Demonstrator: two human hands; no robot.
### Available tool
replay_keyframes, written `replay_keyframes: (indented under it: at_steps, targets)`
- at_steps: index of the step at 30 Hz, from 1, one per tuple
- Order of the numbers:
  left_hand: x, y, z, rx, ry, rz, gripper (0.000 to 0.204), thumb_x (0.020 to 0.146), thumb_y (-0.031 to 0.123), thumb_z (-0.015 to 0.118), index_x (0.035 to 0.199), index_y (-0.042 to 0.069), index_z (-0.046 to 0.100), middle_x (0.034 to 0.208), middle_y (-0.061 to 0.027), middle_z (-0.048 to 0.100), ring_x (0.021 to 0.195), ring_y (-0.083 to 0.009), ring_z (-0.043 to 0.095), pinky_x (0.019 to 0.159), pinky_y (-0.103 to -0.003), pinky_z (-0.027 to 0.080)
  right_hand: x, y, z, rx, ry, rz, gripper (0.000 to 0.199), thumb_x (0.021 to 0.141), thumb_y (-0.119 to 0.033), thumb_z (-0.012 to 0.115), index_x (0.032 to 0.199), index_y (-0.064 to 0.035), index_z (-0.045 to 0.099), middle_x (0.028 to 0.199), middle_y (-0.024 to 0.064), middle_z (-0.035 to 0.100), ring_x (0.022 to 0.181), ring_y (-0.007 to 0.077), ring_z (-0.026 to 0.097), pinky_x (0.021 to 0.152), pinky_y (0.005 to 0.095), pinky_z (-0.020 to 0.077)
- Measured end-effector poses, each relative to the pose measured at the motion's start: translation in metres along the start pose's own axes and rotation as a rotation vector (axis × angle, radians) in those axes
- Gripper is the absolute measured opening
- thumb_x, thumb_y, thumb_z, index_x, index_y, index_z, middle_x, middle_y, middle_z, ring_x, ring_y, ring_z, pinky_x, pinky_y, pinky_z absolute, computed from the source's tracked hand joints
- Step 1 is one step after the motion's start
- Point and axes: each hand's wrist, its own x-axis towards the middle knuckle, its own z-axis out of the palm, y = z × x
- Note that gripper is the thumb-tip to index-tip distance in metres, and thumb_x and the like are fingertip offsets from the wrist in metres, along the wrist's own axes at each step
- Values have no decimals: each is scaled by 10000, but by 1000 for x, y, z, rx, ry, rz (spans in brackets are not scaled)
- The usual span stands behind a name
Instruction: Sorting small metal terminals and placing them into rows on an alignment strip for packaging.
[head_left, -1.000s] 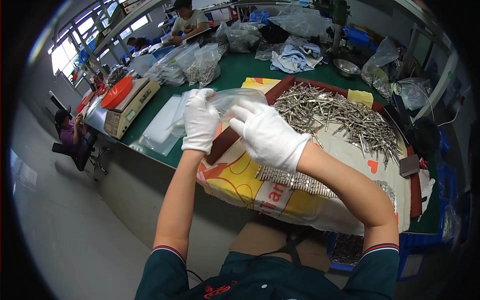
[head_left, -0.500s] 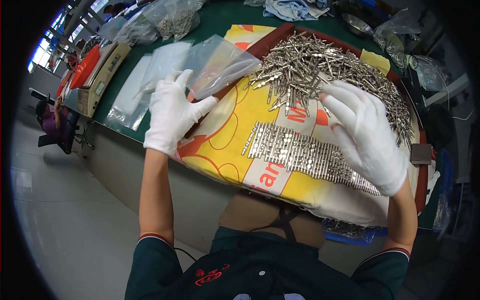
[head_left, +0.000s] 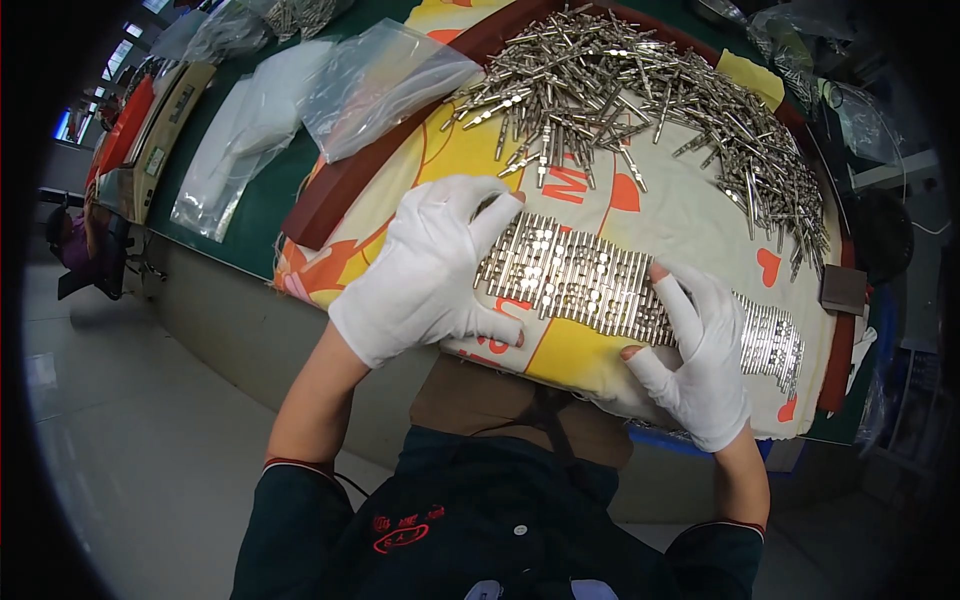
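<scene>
Where the dark green shirt (head_left: 440, 480) with red stitched writing (head_left: 405, 535) gives way to the work, I have the gloved right hand (head_left: 690, 355) astride the row of metal rods (head_left: 590, 275), thumb by the near edge and forefinger at the far edge, the two well parted. The row passes between them and shows again to the right of the hand; whether the tips press on it, I can't tell from my end. Farther left, the gloved left hand (head_left: 425, 270) has its thumb and forefinger wide apart around the row's left end, thumb to the near side, forefinger to the far; I make out nothing gripped there.

Red lettering (head_left: 565, 178) is printed on the cloth (head_left: 700, 210), some partly covered by the left hand and the row, more beyond it next to a red heart (head_left: 625, 192). Each rod's long axis runs near to far, the leftmost leaning with far ends to the right, while the whole row stretches left to right, slanting nearer at its right end.

Beyond, loose rods (head_left: 560, 75) lie heaped at all angles inside a dark red frame (head_left: 340, 200). Outside it, far left, are a clear bag (head_left: 385, 85) and a scale (head_left: 165, 145).
</scene>
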Motion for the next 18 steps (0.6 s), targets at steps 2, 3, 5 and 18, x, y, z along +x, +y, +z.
replay_keyframes:
  at_steps: [2, 3, 5, 18]
  targets:
    - [4, -1, 6, 10, -16, -4, 950, 576, 686, 733, 1215, 14, 528, 1170, -165, 531, 1102, -342, 507, 952, -462, 375, 12, -2, 5, -3, -12, -4, 764, 695, -333, 773, 1312, 11, 480, 1277, 148, 508, 1113, 336, 495, 936, 446, 388]
    - [5, -2, 7, 19, -28, -8, 963, 574, 711, 718, 1207, 10, 531, 1164, -170, 532, 1100, -346, 506, 952, -466, 372, 18, -3, 6, -8, -26, -10, 806, 670, -366, 789, 1309, 16, 478, 1278, 145, 500, 1109, 335, 492, 929, 446, 390]
    - [4, -3, 8, 14, -24, -2, 970, 576, 721, 712, 1205, 5, 533, 1158, -173, 534, 1094, -347, 506, 951, -465, 373, 29, -1, 8, -20, -36, -69, 867, 627, -418, 812, 1297, 20, 478, 1278, 147, 488, 1109, 328, 489, 928, 440, 392]
    - [10, 1, 12, -12, -26, 47, 945, 632, 692, 705, 1244, -8, 537, 1180, -168, 521, 1110, -345, 487, 975, -454, 355, 57, -3, 28, 15, -69, -99, 857, 660, -543, 760, 1250, 31, 524, 1113, 157, 518, 1019, 322, 490, 880, 447, 402]
